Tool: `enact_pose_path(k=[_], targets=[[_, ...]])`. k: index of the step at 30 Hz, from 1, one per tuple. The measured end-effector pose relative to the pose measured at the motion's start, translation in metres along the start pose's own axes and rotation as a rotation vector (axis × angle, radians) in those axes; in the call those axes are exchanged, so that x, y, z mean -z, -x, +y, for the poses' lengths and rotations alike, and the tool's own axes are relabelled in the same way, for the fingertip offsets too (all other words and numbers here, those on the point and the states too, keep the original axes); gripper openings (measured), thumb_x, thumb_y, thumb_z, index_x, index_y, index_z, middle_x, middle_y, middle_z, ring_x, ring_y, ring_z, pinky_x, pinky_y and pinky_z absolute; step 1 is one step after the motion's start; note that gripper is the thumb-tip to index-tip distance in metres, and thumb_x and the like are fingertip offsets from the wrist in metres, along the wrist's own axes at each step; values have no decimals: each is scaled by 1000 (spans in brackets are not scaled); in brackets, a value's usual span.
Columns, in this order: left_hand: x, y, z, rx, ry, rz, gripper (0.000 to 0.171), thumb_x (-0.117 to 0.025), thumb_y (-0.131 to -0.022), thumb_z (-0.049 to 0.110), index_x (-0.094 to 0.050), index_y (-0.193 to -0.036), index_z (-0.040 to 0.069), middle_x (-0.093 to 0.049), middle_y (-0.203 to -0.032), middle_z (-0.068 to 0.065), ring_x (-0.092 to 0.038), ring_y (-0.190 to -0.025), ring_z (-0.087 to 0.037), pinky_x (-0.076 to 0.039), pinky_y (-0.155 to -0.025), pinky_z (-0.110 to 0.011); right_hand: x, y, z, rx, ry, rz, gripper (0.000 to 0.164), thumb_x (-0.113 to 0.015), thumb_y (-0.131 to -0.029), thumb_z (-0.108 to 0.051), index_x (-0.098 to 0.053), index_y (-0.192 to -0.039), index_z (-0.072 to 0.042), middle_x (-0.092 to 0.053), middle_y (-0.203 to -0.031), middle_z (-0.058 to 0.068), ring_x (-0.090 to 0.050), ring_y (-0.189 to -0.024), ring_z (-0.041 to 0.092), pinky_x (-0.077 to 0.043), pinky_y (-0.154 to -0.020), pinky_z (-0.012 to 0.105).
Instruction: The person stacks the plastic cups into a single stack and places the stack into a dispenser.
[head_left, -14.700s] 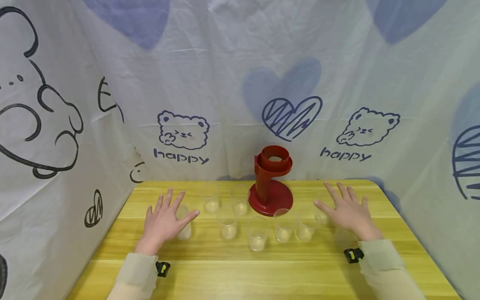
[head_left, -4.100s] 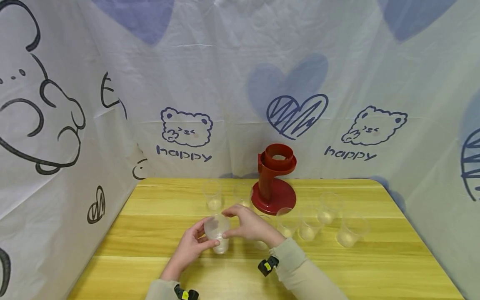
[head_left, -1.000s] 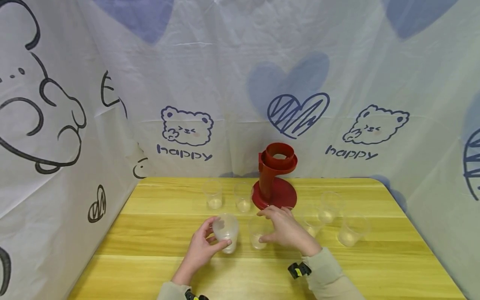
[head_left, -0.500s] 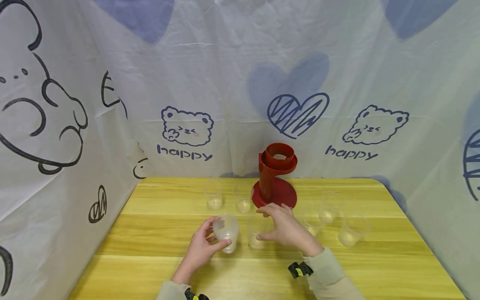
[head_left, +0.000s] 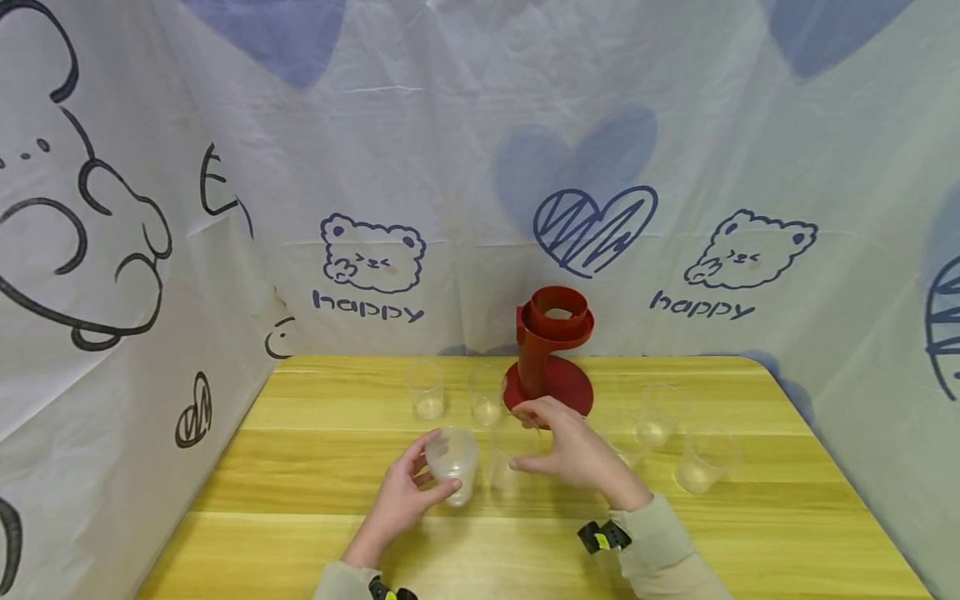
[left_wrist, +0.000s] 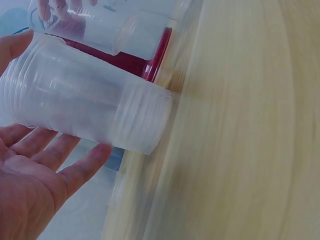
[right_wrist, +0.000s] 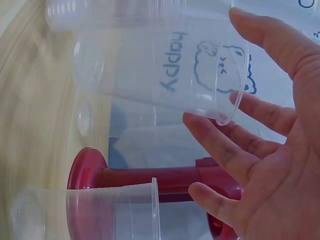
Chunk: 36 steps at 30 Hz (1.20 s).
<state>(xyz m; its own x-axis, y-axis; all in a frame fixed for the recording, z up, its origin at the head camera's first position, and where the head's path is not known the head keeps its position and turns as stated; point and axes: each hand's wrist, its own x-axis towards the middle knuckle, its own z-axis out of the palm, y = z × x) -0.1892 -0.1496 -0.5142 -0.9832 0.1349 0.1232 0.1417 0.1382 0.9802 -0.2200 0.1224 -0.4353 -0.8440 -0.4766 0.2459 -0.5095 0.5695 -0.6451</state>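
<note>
My left hand (head_left: 403, 493) holds a stack of nested clear plastic cups (head_left: 454, 467) upright near the table's middle. In the left wrist view the thumb lies on one side of the stack (left_wrist: 90, 95) and fingers on the other; several rims show close together. Just right of it, my right hand (head_left: 581, 458) holds a single clear plastic cup (head_left: 504, 467) near its rim. The right wrist view shows this cup (right_wrist: 145, 65) between thumb and fingers, its mouth towards the palm. Whether its base touches the table I cannot tell.
A red stand (head_left: 532, 367) with a ring-shaped top and round base stands at the back. Two clear cups, one left (head_left: 427, 396) and one nearer the stand (head_left: 487, 402), stand behind the stack. Several more, including one (head_left: 697, 467), stand on the right.
Earlier both hands were spread over separate cups. The left hand has since taken hold of the stack. In the last second the right hand's cup has shifted slightly left, towards the stack.
</note>
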Motion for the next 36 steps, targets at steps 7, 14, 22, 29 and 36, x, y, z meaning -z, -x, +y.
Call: enact_pose_path(k=[7, 14, 22, 29, 36], targets=[[0, 0, 1, 0, 23, 11, 69, -83, -77, 2, -51, -139, 6, -55, -134, -18, -54, -121, -38, -50, -98, -44, 2, 0, 0, 5, -33, 13, 64, -87, -76, -31, -58, -128, -9, -58, -116, -2, -59, -104, 21, -52, -94, 41], [-2, -2, 1, -14, 25, 1, 69, -83, -77, 3, -51, -138, 5, -55, -133, -18, -55, -120, -38, -50, -97, -43, 9, -2, -4, -6, -21, 84, 64, -89, -73, -25, -58, -128, -13, -59, -120, 1, -55, -100, 17, -54, -83, 41], [-8, -8, -2, -23, 27, -27, 70, -83, -77, 4, -49, -139, 4, -55, -133, -20, -55, -119, -38, -51, -96, -41, 19, -5, -12, 12, -16, 168, 71, -90, -72, -24, -54, -131, -7, -58, -123, 6, -55, -104, 19, -56, -83, 35], [-14, -14, -3, -27, 32, -39, 71, -83, -78, 4, -48, -139, 4, -54, -134, -19, -55, -119, -37, -51, -96, -40, 27, -10, -20, 10, -73, 204, 69, -88, -74, -23, -53, -131, -8, -60, -123, 11, -56, -110, 23, -50, -97, 44], [-18, -19, -4, -31, 38, -58, 71, -82, -78, 4, -47, -140, 2, -53, -134, -21, -54, -120, -38, -51, -97, -41, 32, -16, -27, 13, -95, 207, 68, -87, -75, -26, -52, -132, -10, -61, -123, 8, -57, -112, 24, -50, -98, 45]])
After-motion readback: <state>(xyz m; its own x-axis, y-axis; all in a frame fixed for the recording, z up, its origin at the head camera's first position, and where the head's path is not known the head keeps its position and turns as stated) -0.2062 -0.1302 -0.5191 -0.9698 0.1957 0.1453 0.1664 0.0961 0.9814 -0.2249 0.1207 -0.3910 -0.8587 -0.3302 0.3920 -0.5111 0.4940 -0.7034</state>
